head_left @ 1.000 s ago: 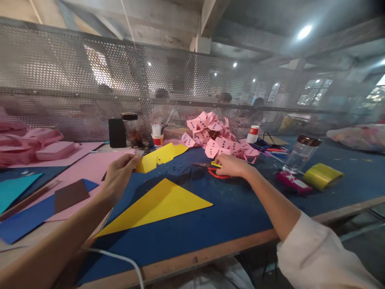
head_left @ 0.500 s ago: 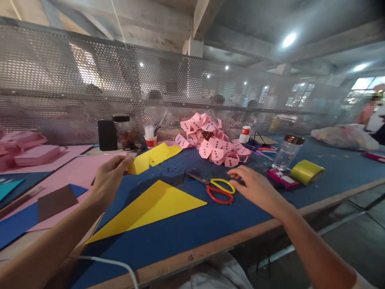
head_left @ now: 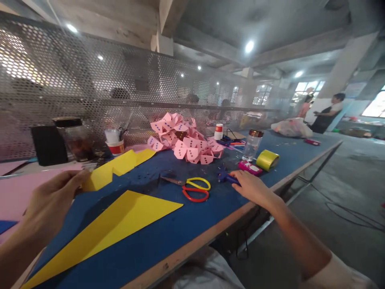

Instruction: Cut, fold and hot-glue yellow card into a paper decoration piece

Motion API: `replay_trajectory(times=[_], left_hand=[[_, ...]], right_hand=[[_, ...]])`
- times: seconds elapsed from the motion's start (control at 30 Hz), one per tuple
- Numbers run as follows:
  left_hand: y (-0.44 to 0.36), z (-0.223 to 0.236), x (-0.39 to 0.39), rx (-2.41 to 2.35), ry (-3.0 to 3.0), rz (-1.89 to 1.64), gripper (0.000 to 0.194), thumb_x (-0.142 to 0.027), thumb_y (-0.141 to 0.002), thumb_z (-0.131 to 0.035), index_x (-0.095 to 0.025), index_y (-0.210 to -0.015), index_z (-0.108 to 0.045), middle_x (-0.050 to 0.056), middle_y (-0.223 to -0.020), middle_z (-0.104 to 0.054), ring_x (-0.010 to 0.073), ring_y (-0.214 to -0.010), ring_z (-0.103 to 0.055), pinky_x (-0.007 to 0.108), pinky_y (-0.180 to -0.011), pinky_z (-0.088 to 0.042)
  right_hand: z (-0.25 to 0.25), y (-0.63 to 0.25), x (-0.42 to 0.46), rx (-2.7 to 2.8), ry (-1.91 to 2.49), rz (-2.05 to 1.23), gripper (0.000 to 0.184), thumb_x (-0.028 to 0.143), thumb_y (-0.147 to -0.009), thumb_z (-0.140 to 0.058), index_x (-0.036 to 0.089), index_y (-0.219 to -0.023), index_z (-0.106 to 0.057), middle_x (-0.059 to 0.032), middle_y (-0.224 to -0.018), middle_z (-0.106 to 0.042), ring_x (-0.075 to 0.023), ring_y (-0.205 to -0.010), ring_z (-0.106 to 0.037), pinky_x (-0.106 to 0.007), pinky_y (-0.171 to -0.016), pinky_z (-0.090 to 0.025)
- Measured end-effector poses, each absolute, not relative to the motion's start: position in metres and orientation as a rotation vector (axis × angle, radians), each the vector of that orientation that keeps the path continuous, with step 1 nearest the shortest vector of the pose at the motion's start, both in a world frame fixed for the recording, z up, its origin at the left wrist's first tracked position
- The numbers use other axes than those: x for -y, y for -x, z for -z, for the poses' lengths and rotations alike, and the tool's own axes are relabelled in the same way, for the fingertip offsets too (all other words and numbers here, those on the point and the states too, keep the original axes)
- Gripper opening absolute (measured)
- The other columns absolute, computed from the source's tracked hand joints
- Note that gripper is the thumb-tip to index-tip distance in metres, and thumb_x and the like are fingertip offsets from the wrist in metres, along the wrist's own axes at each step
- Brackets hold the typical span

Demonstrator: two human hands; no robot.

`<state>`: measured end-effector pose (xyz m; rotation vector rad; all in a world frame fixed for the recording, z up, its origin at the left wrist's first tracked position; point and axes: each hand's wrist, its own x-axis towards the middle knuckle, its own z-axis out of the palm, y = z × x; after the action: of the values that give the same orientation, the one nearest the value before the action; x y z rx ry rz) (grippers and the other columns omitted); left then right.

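On the left, my left hand [head_left: 55, 200] pinches the end of a yellow paper strip [head_left: 123, 163], which is folded and has a notch in its lower edge. My right hand [head_left: 251, 188] is closed around the handle of a blue hole punch [head_left: 224, 176], its head pointing left just above the blue tabletop. Between my hands lie scissors [head_left: 195, 188] with one yellow and one red handle loop. In front of them rests a large yellow paper triangle [head_left: 120, 222]. A heap of pink folded paper pieces with dotted rows [head_left: 188, 140] is behind the scissors.
A glass jar [head_left: 252, 146], a magenta box [head_left: 250, 167] and a yellow tape roll [head_left: 267, 160] stand beyond my right hand. A dark-lidded jar [head_left: 78, 138] and a paper cup [head_left: 115, 145] line the perforated screen [head_left: 141, 84]. People are in the background.
The view has swung to the right. My right hand, formerly with fingers apart beside the scissors, now grips the blue hole punch. My left hand still holds the yellow strip.
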<state>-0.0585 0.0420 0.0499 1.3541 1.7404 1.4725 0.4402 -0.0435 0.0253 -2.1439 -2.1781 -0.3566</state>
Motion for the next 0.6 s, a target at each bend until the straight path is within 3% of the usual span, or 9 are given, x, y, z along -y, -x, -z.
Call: replay_trajectory(times=[0.07,0.2,0.33,0.47,0.6], left_hand=[[0.059,-0.051,-0.042,-1.645,-1.308,-1.461,0.035,-0.058,-0.071,-0.074,-0.026,-0.086,-0.072,-0.003,-0.081,-0.072,0.0198,-0.072,-0.066,0.023,-0.054,-0.051],[0.066,-0.049,-0.051,-1.516,-1.289,-1.555,0.036,-0.052,-0.07,-0.078,-0.022,-0.09,-0.072,-0.004,-0.072,-0.066,0.0141,-0.063,-0.057,0.02,-0.053,-0.045],[0.074,-0.047,-0.055,-1.497,-1.281,-1.615,0.037,-0.05,-0.074,-0.076,-0.02,-0.094,-0.071,-0.002,-0.076,-0.067,0.0153,-0.066,-0.059,0.023,-0.057,-0.047],[0.074,-0.048,-0.054,-1.474,-1.308,-1.619,0.038,-0.051,-0.077,-0.074,-0.018,-0.097,-0.071,-0.002,-0.079,-0.068,0.0145,-0.066,-0.059,0.024,-0.06,-0.048],[0.073,-0.047,-0.053,-1.468,-1.347,-1.613,0.038,-0.052,-0.078,-0.073,-0.018,-0.096,-0.071,-0.001,-0.081,-0.069,0.0146,-0.069,-0.061,0.024,-0.063,-0.049]], right_hand=[[-0.023,-0.437,0.039,2.179,2.152,0.383,0.035,0.023,-0.096,-0.057,0.015,-0.13,-0.058,-0.015,-0.122,-0.069,-0.0287,-0.116,-0.065,-0.036,-0.096,-0.048],[-0.021,-0.428,0.032,2.188,2.14,0.429,0.04,0.014,-0.094,-0.055,0.009,-0.133,-0.056,-0.0206,-0.119,-0.068,-0.0331,-0.114,-0.066,-0.04,-0.093,-0.05],[-0.015,-0.423,0.031,2.13,2.166,0.535,0.039,0.011,-0.094,-0.047,0.006,-0.133,-0.056,-0.0226,-0.116,-0.067,-0.0336,-0.102,-0.07,-0.039,-0.083,-0.052],[-0.011,-0.426,0.031,1.902,2.019,0.541,0.043,0.02,-0.095,-0.046,0.009,-0.136,-0.052,-0.0225,-0.123,-0.064,-0.0343,-0.109,-0.069,-0.041,-0.084,-0.054],[-0.031,-0.422,0.03,1.804,1.69,0.186,0.04,0.04,-0.092,-0.057,0.017,-0.124,-0.063,-0.0152,-0.119,-0.071,-0.0329,-0.11,-0.069,-0.042,-0.091,-0.055]])
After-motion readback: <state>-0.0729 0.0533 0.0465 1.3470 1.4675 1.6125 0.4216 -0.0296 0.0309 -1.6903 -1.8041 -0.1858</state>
